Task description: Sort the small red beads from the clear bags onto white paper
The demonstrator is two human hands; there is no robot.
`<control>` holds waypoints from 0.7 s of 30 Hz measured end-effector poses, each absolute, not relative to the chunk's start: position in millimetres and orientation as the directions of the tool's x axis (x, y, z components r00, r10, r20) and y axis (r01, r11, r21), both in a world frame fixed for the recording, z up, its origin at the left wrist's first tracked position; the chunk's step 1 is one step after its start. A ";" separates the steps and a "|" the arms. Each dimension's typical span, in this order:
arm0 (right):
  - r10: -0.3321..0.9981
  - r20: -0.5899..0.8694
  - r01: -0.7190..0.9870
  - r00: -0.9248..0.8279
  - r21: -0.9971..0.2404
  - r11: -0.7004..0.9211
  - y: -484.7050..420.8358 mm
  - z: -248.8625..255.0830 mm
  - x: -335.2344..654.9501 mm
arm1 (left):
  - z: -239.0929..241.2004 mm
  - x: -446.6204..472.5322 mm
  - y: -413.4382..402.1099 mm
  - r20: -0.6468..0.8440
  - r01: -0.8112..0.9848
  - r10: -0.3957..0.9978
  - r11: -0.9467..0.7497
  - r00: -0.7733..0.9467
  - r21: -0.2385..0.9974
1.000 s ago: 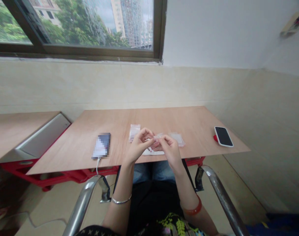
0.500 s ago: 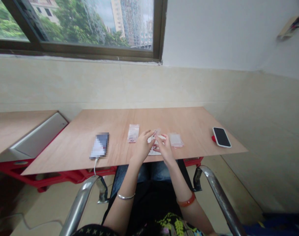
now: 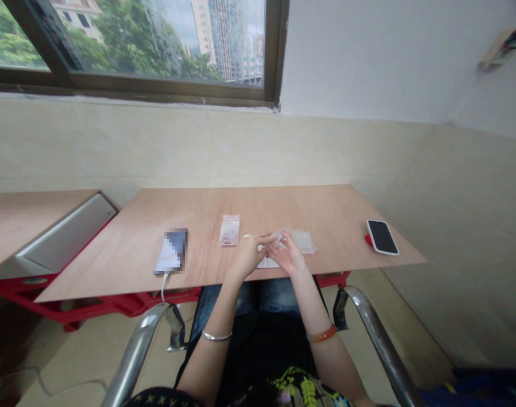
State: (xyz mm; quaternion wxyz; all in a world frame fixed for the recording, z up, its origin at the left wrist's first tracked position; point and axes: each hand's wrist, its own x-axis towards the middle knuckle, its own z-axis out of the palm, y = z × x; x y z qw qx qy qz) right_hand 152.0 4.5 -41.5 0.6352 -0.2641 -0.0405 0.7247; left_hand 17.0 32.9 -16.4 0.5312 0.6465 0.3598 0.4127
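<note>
My left hand (image 3: pixel 248 255) and my right hand (image 3: pixel 290 255) meet above the near edge of the wooden table. Between their fingertips is a small clear plastic bag (image 3: pixel 277 235), partly hidden by the fingers. Both hands are closed on it in a pinch. A white sheet (image 3: pixel 266 263) lies under the hands, mostly covered by them. Just right of my right hand is a loose stack of flat clear bags (image 3: pixel 304 242). To the left of my left hand lies a neat pile of small clear bags (image 3: pixel 230 229) with something reddish at its lower edge.
A phone with a white cable (image 3: pixel 171 253), blurred out, lies at the table's left. Another phone in a white case (image 3: pixel 382 237) rests at the right on something red. Metal chair arms (image 3: pixel 144 345) flank me. A tiled wall (image 3: pixel 241 150) stands behind the table (image 3: pixel 190 206).
The hands have shifted slightly, and the fingers have turned inward. The clear bag, upright above the fingertips before, now sits lower and leans to the right. Other things stay put.
</note>
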 end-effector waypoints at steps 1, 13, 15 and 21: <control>0.941 -0.336 -0.892 -0.041 -0.412 -0.186 4.9 -41.7 152.2 | -16.7 17.5 32.9 0.117 -0.014 0.905 -0.122 0.408 0.992; 0.942 -0.216 -0.805 0.257 -0.588 0.085 3.3 -49.4 147.2 | -18.7 26.5 37.4 -0.037 -0.404 0.999 0.049 0.037 0.914; 0.928 -0.151 -0.766 0.340 -0.617 0.180 2.4 -49.1 140.5 | -26.6 32.0 40.8 -0.271 -0.636 0.961 0.240 0.050 0.733; 0.894 -0.013 -0.586 0.448 -0.759 0.283 1.2 -56.3 120.8 | -49.4 50.2 41.0 -0.456 -0.673 0.779 0.613 0.430 0.413</control>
